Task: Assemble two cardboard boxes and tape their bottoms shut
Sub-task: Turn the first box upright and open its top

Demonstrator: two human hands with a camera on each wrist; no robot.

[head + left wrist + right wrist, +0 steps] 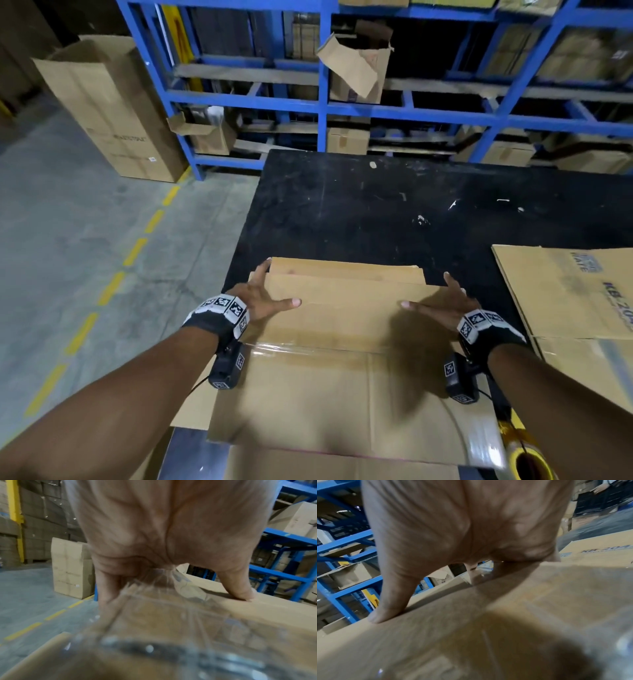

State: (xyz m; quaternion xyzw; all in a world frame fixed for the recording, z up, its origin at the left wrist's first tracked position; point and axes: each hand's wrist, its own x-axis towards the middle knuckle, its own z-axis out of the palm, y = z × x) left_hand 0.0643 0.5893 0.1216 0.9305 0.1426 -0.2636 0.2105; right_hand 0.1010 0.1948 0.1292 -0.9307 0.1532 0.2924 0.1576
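From the head view, a box [342,349] sits at the near edge of the black worktop [376,205], its upward face crossed by a strip of clear tape [308,346]; the left hand [263,298] is at the box's far left corner and the right hand [445,301] at its far right corner, each with fingers spread, thumb laid flat on the top face and the other fingers reaching over the far side; nothing is pinched. A flat printed box [579,308] lies on the worktop at the right, well apart from the hands; a tape roll [524,459] shows at the near right corner; blue shelves [322,109] stand beyond.

From the left wrist view, the thumb [240,588] presses flat on the cardboard; the other fingers [106,585] drop past the left edge; shiny tape lies blurred across the face below.

From the right wrist view, the thumb [392,601] presses the top face near its far edge; the remaining fingers are mostly hidden behind the palm, so their curl cannot be told.

Judged from its look, the empty box should be light and fairly stiff, though its walls will flex and the taped strip will be slick; taking it at opposite corners or edges, on bare cardboard, seems the safest hold.
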